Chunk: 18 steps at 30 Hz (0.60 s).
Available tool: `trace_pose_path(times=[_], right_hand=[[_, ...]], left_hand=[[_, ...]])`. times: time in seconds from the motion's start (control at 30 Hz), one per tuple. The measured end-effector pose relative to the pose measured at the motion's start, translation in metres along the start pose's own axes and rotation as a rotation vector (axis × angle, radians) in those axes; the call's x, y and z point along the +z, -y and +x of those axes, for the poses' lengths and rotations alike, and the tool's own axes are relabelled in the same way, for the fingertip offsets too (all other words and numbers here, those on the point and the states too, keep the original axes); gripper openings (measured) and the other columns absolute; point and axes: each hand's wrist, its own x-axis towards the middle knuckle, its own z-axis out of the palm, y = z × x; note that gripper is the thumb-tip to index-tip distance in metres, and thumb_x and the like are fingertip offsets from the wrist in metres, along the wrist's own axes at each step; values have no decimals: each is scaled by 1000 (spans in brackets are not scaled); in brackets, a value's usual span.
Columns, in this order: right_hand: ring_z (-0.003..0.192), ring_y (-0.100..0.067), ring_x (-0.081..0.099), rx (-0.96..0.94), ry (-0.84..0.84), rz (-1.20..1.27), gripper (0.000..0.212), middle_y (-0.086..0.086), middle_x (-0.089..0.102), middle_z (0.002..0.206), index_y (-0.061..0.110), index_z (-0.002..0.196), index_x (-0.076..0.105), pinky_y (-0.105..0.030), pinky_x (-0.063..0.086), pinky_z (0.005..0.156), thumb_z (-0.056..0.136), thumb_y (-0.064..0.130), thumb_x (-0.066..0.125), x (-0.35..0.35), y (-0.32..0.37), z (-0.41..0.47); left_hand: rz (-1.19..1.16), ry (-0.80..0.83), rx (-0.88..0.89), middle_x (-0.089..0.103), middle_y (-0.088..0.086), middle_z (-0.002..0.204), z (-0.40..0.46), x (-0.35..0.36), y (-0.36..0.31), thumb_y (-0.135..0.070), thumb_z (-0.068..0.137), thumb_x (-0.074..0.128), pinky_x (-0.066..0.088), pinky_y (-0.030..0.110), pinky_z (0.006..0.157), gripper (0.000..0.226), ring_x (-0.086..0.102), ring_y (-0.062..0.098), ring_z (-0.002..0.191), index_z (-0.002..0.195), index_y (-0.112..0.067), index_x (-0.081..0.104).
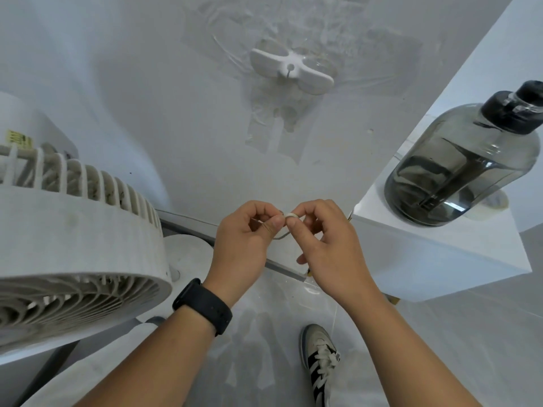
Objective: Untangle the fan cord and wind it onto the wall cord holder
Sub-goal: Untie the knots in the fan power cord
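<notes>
From the head camera, both hands meet in the middle of the scene, in front of a white wall. The left hand (245, 233) has its fingers curled, thumb and forefinger pinching the fan cord (289, 216); its grip is narrow and closed on the cord. The right hand (324, 235) faces it, thumb and forefinger pinching the same short pale loop of cord, so this grip too is narrow and holding the cord. The two thumbs are almost touching, and a thin stretch of cord curves down just below them, between the palms. Where the rest of the cord runs cannot be told. Far up the wall, above the hands and well apart from them, sits the white wall cord holder (291, 70), a two-winged cleat with no cord on it, amid scuffed and peeled patches of paint. At the left, near the camera, stands the white fan (76, 248), its ribbed grille facing down and toward the viewer. A black wristband (202, 305) wraps the left wrist. At the right, a white surface (440, 254) carries a smoky grey water bottle (461, 163) with a black cap, partly filled. Near the bottom, on the glossy pale floor (264, 348), a striped sneaker (321, 359) points toward the wall.
</notes>
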Motion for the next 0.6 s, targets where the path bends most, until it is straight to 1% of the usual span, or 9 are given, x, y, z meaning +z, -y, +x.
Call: trace_pose_path(times=[0.07,0.13,0.2,0.27,0.33,0.4,0.47,0.5,0.6], right_hand=[[86,-24,63,69,24,60,5,11,56,98,28,94,65,-24,53,48,98,30,68,-1,5,-1],[84,-31,65,172,77,152,6,10,60,95,27,95,65,-15,47,46,98,31,67,-2,10,-3],[83,-36,63,220,114,225,5,9,62,89,26,96,67,-15,47,48,98,31,67,-4,12,-2],[78,-26,61,226,128,260,3,9,62,88,26,97,68,-20,50,50,98,29,67,-4,12,-1],[72,-15,58,212,141,270,2,12,61,86,25,98,68,-29,50,53,98,27,68,-2,10,-2],[67,-14,53,215,152,287,1,14,59,83,23,99,67,-36,46,54,99,25,67,-1,8,-4],[62,-15,47,222,153,323,2,14,56,80,21,99,65,-35,39,52,100,22,66,-2,7,-3],[60,-16,45,226,154,346,2,13,54,79,19,99,65,-34,35,50,100,20,66,-3,6,-3],[60,-18,42,248,159,421,5,3,51,80,13,99,64,-30,32,47,100,9,61,-4,4,-2]], left_hand=[[-40,6,-30,69,-1,80,-1,-1,-2,-16,95,72,51,32,71,21,59,14,74,79,-31,73],[-74,-8,-48,68,-2,78,-2,-3,-4,-16,97,69,51,32,70,22,58,15,74,80,-28,72],[-70,-28,-47,68,-6,76,0,-3,-4,-17,99,66,50,33,71,23,58,15,75,81,-28,70],[-52,-43,-45,65,-12,74,-2,0,-4,-17,101,63,48,30,70,22,57,12,73,83,-27,68],[-21,-62,-35,62,-15,73,-5,2,-3,-17,103,61,46,26,68,18,54,6,69,87,-26,65],[26,-53,-4,62,-12,82,-6,4,-3,-19,104,57,45,21,69,15,53,1,68,95,-27,66],[125,-21,70,63,-7,95,-7,5,-4,-19,106,53,44,14,73,18,55,-5,75,102,-29,68],[179,-12,110,62,-5,100,-7,6,-5,-19,107,52,42,10,75,21,56,-6,80,102,-32,68],[258,-11,159,57,-3,103,-9,8,-6,-20,107,50,39,7,74,25,55,-6,84,97,-38,64]])
